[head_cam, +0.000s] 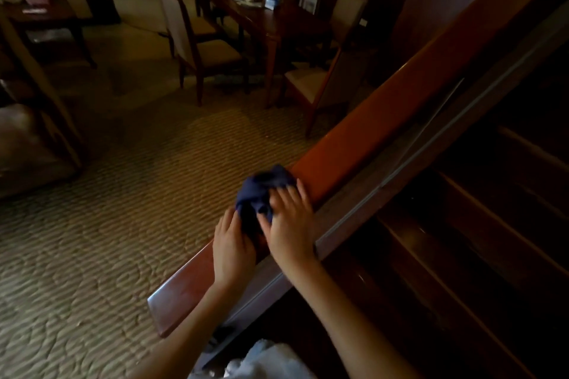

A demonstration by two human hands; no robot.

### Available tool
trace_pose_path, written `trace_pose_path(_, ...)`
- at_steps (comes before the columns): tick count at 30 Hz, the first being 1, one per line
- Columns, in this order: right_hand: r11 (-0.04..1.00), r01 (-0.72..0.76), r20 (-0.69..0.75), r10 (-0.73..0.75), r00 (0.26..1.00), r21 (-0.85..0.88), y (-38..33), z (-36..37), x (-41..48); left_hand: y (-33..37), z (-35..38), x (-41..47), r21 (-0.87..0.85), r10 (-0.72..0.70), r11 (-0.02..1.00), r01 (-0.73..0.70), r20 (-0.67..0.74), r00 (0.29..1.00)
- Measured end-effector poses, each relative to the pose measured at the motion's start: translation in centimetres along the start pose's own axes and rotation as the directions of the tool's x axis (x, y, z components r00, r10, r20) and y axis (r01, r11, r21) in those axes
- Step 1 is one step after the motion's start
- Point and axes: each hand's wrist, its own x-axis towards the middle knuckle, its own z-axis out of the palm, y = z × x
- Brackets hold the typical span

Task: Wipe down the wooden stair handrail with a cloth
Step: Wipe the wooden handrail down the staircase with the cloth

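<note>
A broad reddish-brown wooden handrail [363,129] runs diagonally from the lower middle up to the top right. A bunched dark blue cloth [261,191] lies on its top surface near the lower part. My right hand [289,224] presses on the cloth from the right, fingers spread over it. My left hand [232,244] rests on the rail just below the cloth, with its fingertips touching the cloth's lower edge. The part of the cloth under both hands is hidden.
Dark wooden stair steps [462,255] descend to the right of the rail behind a glass panel edge [425,144]. On the left lies patterned carpet [107,224]. A desk [268,18] with a laptop and several chairs [197,40] stand beyond.
</note>
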Motion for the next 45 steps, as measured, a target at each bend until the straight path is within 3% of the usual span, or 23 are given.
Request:
trace_pose_path(2, 0.992, -0.022, -0.001, 0.022, 1.0, -0.125, 2.7, -1.4, 3.0, 0.0, -0.2, 0.0, -0.018, 0.035, 0.999, -0.035, 0.005, 0.999)
trace_pose_path(4, 0.942, -0.183, -0.073, 0.169, 0.983, -0.28, 6.5, -3.5, 6.7, 0.1, -0.5, -0.1, -0.022, 0.048, 0.999, -0.047, 0.003, 0.999)
trace_pose_path(6, 0.907, -0.25, -0.12, 0.221, 0.968, -0.34, 8.1, -4.8, 8.6, 0.1, -0.5, -0.1, -0.03, 0.039, 0.999, -0.039, -0.003, 0.999)
trace_pose_path(9, 0.951, -0.036, 0.109, 0.073, 0.991, -0.308, 4.2, -3.1, 5.7, -0.1, -0.5, 0.0, -0.046, 0.046, 0.998, -0.046, 0.008, 0.999)
trace_pose_path(12, 0.954, 0.16, 0.257, -0.093, 0.962, -0.254, 3.4, -3.1, 4.3, -0.1, -0.5, 0.3, -0.062, 0.051, 0.997, -0.049, 0.03, 0.998)
trace_pose_path(18, 0.849, -0.076, 0.193, 0.205, 0.96, -0.523, 8.1, -7.1, 12.7, -0.1, -0.8, 0.1, -0.055, 0.077, 0.996, -0.076, 0.014, 0.997)
trace_pose_path(21, 0.928, 0.07, 0.22, 0.013, 0.975, -0.367, 4.0, -4.3, 9.3, -0.1, -0.8, 0.0, -0.044, 0.066, 0.997, -0.065, 0.015, 0.998)
trace_pose_path(23, 0.928, 0.282, 0.343, -0.19, 0.92, -0.242, 2.5, -2.6, 7.1, 0.0, -0.7, 0.1, -0.04, 0.059, 0.997, -0.058, 0.021, 0.998)
trace_pose_path(24, 0.922, 0.317, 0.375, -0.219, 0.901, -0.223, 3.1, -2.7, 7.7, 0.1, -0.8, 0.1, -0.04, 0.058, 0.998, -0.057, 0.026, 0.998)
trace_pose_path(29, 0.822, 0.054, 0.193, 0.068, 0.979, -0.566, 9.6, -7.8, 14.4, 0.2, -0.9, -0.2, -0.041, 0.059, 0.997, -0.059, 0.002, 0.998)
trace_pose_path(31, 0.817, 0.036, 0.264, 0.145, 0.954, -0.575, 7.7, -7.0, 13.5, 0.2, -0.9, -0.2, -0.028, 0.053, 0.998, -0.053, -0.006, 0.999)
trace_pose_path(32, 0.881, 0.064, 0.334, 0.109, 0.936, -0.468, 5.3, -6.0, 11.6, 0.2, -0.8, -0.1, -0.022, 0.05, 0.999, -0.05, -0.003, 0.999)
trace_pose_path(33, 0.926, 0.147, 0.341, -0.021, 0.94, -0.348, 3.4, -4.2, 9.3, 0.3, -0.7, 0.0, -0.023, 0.04, 0.999, -0.04, 0.002, 0.999)
trace_pose_path(35, 0.934, 0.32, 0.365, -0.246, 0.898, -0.157, 1.8, -2.4, 6.0, 0.4, -0.6, 0.0, -0.038, 0.014, 0.999, -0.014, 0.008, 1.0)
trace_pose_path(36, 0.936, 0.335, 0.36, -0.277, 0.891, -0.11, 2.7, -2.5, 6.2, 0.5, -0.6, 0.0, -0.035, 0.011, 0.999, -0.01, 0.009, 1.0)
trace_pose_path(39, 0.945, 0.187, 0.2, -0.135, 0.97, -0.268, 8.0, -5.1, 10.2, 0.4, -0.7, -0.2, -0.017, 0.034, 0.999, -0.034, -0.004, 0.999)
trace_pose_path(42, 0.91, 0.006, 0.076, 0.029, 0.997, -0.415, 9.8, -7.3, 11.7, 0.5, -0.7, -0.2, -0.018, 0.034, 0.999, -0.034, -0.019, 0.999)
trace_pose_path(43, 0.911, 0.011, 0.068, 0.019, 0.997, -0.412, 8.7, -6.7, 10.5, 0.5, -0.7, -0.2, -0.019, 0.032, 0.999, -0.033, -0.016, 0.999)
trace_pose_path(45, 0.942, 0.158, 0.174, -0.11, 0.979, -0.296, 6.0, -4.7, 6.8, 0.3, -0.5, -0.1, -0.026, 0.029, 0.999, -0.029, -0.009, 1.0)
